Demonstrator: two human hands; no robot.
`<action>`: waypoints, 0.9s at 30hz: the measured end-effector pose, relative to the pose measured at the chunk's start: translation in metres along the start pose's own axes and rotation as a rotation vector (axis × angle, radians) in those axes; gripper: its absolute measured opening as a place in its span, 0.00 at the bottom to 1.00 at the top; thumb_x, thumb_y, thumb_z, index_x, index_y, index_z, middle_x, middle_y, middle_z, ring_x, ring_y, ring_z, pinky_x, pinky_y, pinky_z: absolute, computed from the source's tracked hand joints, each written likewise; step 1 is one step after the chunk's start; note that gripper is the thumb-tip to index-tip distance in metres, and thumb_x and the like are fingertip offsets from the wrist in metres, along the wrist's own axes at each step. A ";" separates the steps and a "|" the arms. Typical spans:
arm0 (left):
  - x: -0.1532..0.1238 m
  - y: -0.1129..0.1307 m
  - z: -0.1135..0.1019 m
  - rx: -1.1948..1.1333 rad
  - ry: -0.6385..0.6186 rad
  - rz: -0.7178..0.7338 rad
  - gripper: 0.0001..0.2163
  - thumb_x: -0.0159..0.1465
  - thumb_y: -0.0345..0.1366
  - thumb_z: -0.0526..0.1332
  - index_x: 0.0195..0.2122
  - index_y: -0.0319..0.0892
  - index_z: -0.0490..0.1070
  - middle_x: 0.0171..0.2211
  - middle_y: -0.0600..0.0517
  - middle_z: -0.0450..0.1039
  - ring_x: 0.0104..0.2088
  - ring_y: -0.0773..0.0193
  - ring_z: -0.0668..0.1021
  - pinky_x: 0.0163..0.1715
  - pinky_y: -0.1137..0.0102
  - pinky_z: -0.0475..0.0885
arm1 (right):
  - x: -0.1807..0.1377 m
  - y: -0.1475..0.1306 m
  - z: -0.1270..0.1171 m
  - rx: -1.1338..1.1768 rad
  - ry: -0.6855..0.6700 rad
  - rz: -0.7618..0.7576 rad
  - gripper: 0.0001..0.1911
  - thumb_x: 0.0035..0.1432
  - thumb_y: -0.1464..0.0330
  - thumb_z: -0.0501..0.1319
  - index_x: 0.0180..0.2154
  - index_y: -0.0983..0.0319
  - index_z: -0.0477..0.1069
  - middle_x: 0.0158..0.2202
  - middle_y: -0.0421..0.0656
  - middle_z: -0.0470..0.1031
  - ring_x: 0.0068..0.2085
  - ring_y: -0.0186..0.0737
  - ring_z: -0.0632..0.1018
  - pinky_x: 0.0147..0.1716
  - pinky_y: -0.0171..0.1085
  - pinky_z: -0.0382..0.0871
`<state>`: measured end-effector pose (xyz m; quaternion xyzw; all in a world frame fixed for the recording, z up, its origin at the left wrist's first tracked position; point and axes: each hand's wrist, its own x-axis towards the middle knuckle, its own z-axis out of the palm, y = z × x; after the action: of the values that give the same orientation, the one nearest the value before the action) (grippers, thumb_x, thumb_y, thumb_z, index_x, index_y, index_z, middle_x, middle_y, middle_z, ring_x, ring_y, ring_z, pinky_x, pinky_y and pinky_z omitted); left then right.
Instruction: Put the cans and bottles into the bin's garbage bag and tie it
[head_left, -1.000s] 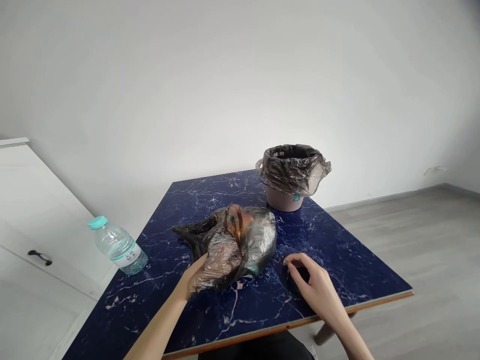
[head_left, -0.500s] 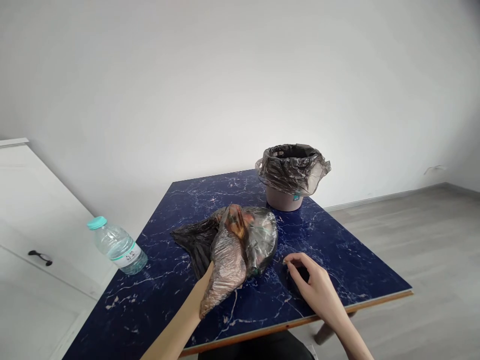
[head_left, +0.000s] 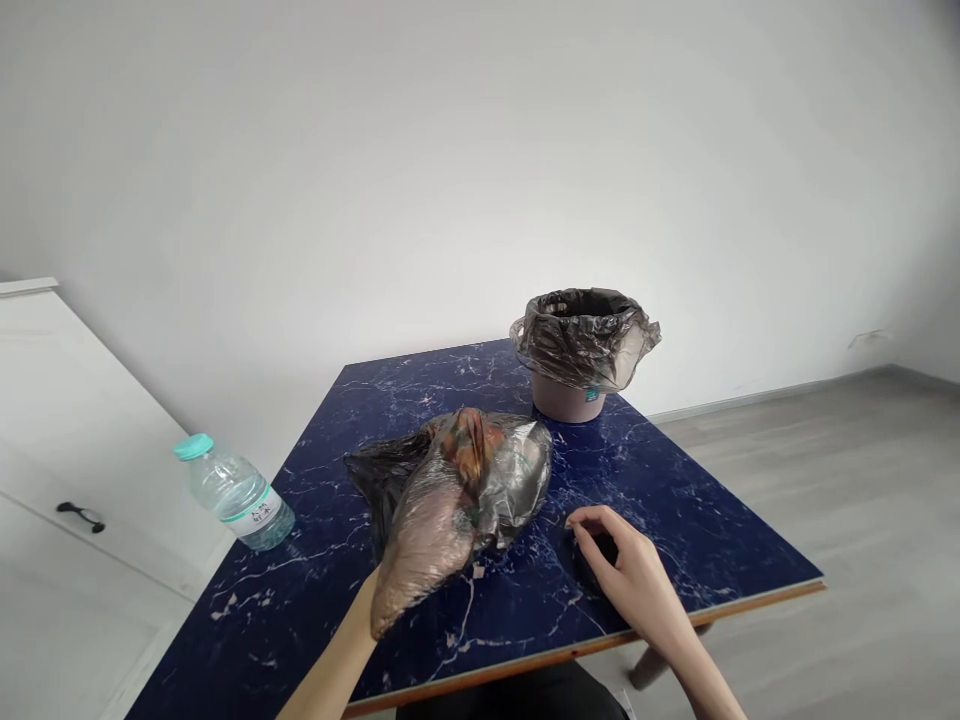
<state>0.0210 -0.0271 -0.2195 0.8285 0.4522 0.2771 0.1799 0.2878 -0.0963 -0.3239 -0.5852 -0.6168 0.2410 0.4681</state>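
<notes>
A filled, translucent dark plastic bag point(head_left: 487, 470) lies in the middle of the blue marble-patterned table point(head_left: 675, 520). My left hand point(head_left: 420, 560) is pushed inside the bag's near end, so the plastic covers it and its fingers are blurred behind the film. My right hand point(head_left: 622, 565) rests on the table to the right of the bag, fingers curled over a small dark thing that I cannot make out.
A small bin lined with a dark bag point(head_left: 583, 350) stands at the table's far edge. A water bottle with a teal cap point(head_left: 236, 493) lies at the left edge. A white cabinet point(head_left: 60, 470) stands to the left. Grey floor lies to the right.
My left hand has slid further into the bag's near end and drawn the plastic toward me. The right hand has stayed put.
</notes>
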 end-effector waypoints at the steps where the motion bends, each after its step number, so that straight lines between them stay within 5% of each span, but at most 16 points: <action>1: -0.003 -0.003 -0.006 0.031 -0.024 -0.014 0.23 0.65 0.53 0.65 0.59 0.50 0.78 0.61 0.48 0.78 0.64 0.41 0.76 0.67 0.49 0.69 | 0.000 0.000 0.000 0.000 0.003 -0.002 0.13 0.73 0.57 0.55 0.46 0.55 0.75 0.46 0.44 0.81 0.47 0.47 0.81 0.43 0.39 0.73; 6: -0.020 -0.037 -0.029 0.027 0.009 -0.149 0.23 0.68 0.56 0.60 0.55 0.47 0.79 0.56 0.45 0.81 0.55 0.43 0.82 0.57 0.54 0.77 | 0.000 0.000 -0.001 -0.007 -0.001 0.003 0.12 0.74 0.57 0.55 0.47 0.54 0.74 0.46 0.43 0.81 0.47 0.46 0.81 0.42 0.39 0.73; 13: -0.042 -0.068 -0.045 -0.194 0.262 -0.371 0.25 0.64 0.58 0.59 0.54 0.49 0.78 0.61 0.47 0.78 0.63 0.47 0.78 0.68 0.52 0.68 | 0.001 0.000 0.001 0.027 -0.013 -0.005 0.13 0.74 0.56 0.55 0.48 0.54 0.73 0.48 0.44 0.80 0.49 0.47 0.81 0.48 0.43 0.74; 21: -0.041 -0.058 -0.041 -0.288 0.232 -0.328 0.22 0.64 0.57 0.62 0.51 0.50 0.81 0.57 0.48 0.81 0.60 0.47 0.80 0.66 0.54 0.71 | 0.028 -0.022 0.022 0.244 -0.060 -0.027 0.26 0.72 0.50 0.58 0.65 0.52 0.64 0.59 0.49 0.71 0.51 0.47 0.81 0.50 0.45 0.79; 27: -0.038 -0.054 -0.039 -0.334 0.130 -0.282 0.21 0.62 0.54 0.67 0.53 0.53 0.80 0.61 0.47 0.78 0.61 0.42 0.78 0.57 0.54 0.77 | 0.060 -0.033 0.041 0.108 0.069 -0.092 0.21 0.67 0.50 0.63 0.56 0.50 0.78 0.56 0.49 0.72 0.60 0.56 0.74 0.61 0.55 0.71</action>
<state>-0.0552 -0.0292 -0.2303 0.6962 0.5219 0.3732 0.3221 0.2434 -0.0357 -0.2968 -0.5382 -0.6125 0.2317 0.5305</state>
